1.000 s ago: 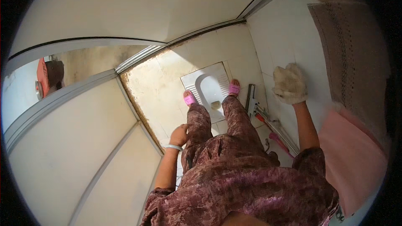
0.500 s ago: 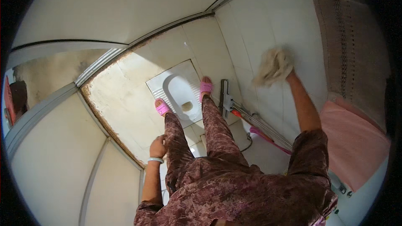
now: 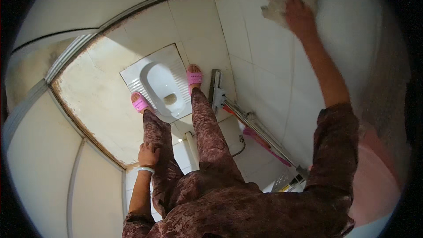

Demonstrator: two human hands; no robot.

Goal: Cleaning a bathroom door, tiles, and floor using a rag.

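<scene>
A beige, stained cloth is under my right hand, high on the white tiled wall to the right. The fingers grip the cloth and press it against the tiles, and a bunched part of it spreads above them. My left hand, with a pale bangle at the wrist, hangs beside my left leg just above the knee. Its fingers are loosely bent and apart, with nothing in them.
My feet in pink slippers straddle a white squat toilet. A floor squeegee and a pink-handled tool lean along the right wall. A pink towel hangs at the right. Pale partition panels stand left.
My right hand has moved the cloth farther up and away along the wall. The view has shifted, and the floor, toilet and my left hand now appear farther left.
</scene>
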